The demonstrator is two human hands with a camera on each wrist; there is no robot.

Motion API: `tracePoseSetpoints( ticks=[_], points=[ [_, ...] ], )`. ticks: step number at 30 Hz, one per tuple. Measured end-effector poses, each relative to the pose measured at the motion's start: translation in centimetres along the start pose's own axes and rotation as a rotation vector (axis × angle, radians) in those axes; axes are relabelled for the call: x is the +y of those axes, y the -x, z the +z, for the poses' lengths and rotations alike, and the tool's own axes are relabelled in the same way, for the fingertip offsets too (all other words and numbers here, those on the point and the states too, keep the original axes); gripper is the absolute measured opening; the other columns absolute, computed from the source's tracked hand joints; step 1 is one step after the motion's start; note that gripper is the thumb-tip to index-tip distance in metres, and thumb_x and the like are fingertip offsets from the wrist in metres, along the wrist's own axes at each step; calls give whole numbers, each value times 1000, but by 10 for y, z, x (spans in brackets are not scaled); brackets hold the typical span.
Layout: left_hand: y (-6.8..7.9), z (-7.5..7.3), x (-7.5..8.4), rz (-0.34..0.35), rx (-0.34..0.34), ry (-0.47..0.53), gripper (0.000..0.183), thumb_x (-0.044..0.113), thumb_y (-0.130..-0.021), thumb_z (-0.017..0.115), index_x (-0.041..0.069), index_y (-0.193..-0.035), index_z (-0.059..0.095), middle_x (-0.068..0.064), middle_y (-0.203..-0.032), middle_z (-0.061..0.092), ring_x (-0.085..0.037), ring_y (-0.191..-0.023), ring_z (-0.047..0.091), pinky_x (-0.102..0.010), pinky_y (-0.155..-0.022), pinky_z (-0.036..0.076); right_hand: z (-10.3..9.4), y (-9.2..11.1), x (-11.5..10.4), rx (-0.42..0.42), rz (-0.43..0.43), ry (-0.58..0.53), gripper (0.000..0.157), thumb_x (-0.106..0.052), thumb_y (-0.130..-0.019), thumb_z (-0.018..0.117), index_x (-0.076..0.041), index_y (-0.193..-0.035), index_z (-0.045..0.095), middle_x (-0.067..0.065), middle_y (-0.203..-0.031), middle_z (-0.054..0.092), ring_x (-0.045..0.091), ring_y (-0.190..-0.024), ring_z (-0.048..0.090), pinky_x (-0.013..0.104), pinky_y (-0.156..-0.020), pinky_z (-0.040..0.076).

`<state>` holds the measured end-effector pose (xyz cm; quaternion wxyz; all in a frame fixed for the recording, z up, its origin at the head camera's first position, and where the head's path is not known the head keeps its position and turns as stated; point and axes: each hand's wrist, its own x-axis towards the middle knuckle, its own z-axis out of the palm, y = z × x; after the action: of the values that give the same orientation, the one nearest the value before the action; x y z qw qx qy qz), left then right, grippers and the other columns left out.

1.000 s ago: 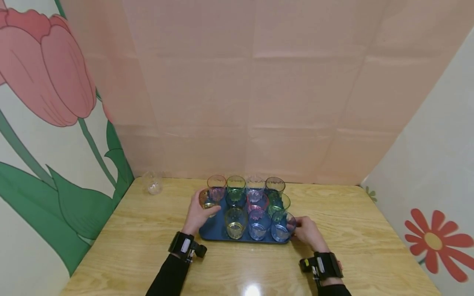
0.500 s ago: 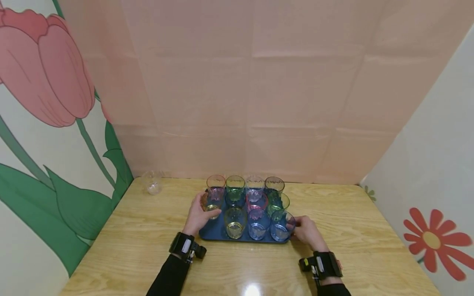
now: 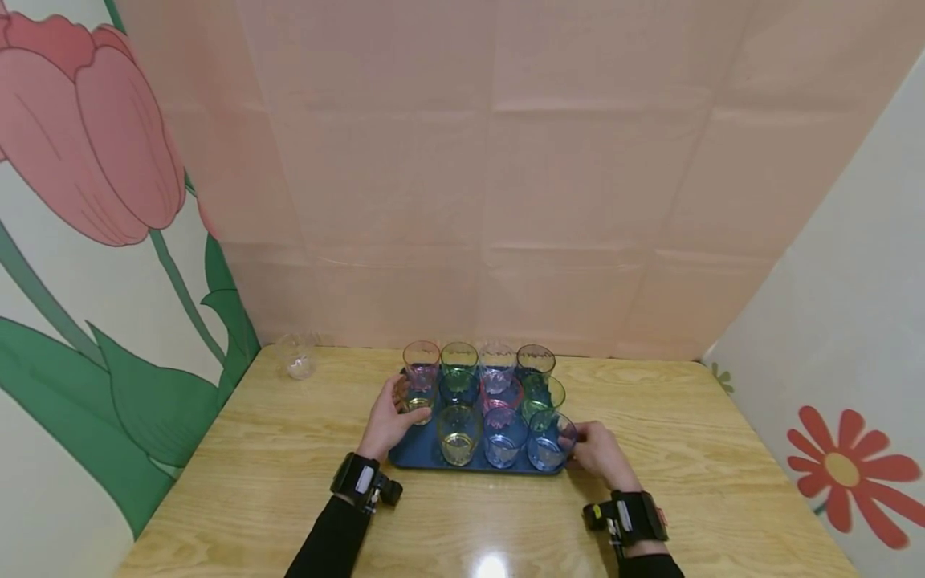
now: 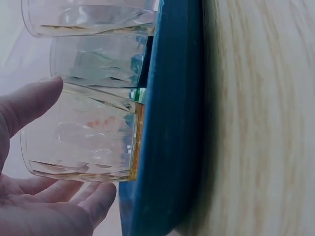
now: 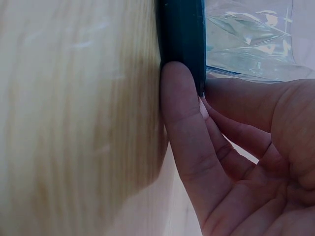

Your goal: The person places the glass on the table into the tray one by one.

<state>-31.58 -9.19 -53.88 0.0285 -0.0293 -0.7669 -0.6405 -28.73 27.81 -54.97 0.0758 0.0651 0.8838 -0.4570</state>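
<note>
A dark blue tray (image 3: 422,449) lies on the wooden table, carrying several clear tinted glasses in rows. At its left side my left hand (image 3: 386,421) holds an amber glass (image 4: 93,132), thumb on one side and fingers on the other; in the left wrist view the base of that glass meets the tray. My right hand (image 3: 601,453) pinches the tray's right front corner. The right wrist view has one finger under the tray edge and the thumb on the upper side, close to a blue glass (image 3: 549,451). A yellow glass (image 3: 458,437) stands in the front row.
A clear glass object (image 3: 298,361) stands alone at the table's back left corner. Behind the table (image 3: 686,449) hangs a pinkish covering (image 3: 462,201). Flower-painted walls (image 3: 831,337) flank both sides.
Over the last second, the amber glass has shifted slightly right and down onto the tray, with my left hand round it. My right hand has stayed at the tray corner.
</note>
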Motion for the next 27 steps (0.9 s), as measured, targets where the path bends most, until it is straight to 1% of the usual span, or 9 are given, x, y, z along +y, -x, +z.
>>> tracePoseSetpoints(
  ticks=[6,10,17,27],
  points=[
    [-1,0,-1,-5,2,-13,85,6,-86,80,-5,-154,30,-33,-150,41,-46,-140,39,-56,-115,32,0,0,1,-1,3,-1,8,2,-98,63,3,-98,71,10,-89,66,21,-79,65,38,-67,60],
    [-1,0,-1,-21,1,-15,85,6,-87,80,-3,-155,30,-32,-150,41,-47,-140,40,-56,-115,32,0,0,0,-2,3,0,8,1,-98,63,3,-99,71,10,-90,67,21,-79,65,38,-66,60],
    [-1,1,-1,-28,3,-22,86,9,-86,82,-1,-155,31,-31,-149,44,-47,-140,40,-57,-115,33,0,0,0,-1,5,9,8,1,-98,63,3,-97,71,9,-89,66,20,-79,65,38,-66,60],
    [-2,1,-2,-23,4,6,84,7,-87,80,-3,-155,31,-30,-152,41,-44,-142,38,-56,-116,31,-1,-1,-1,-4,7,3,9,2,-97,63,4,-100,71,9,-90,67,20,-78,65,38,-67,60]
  ],
)
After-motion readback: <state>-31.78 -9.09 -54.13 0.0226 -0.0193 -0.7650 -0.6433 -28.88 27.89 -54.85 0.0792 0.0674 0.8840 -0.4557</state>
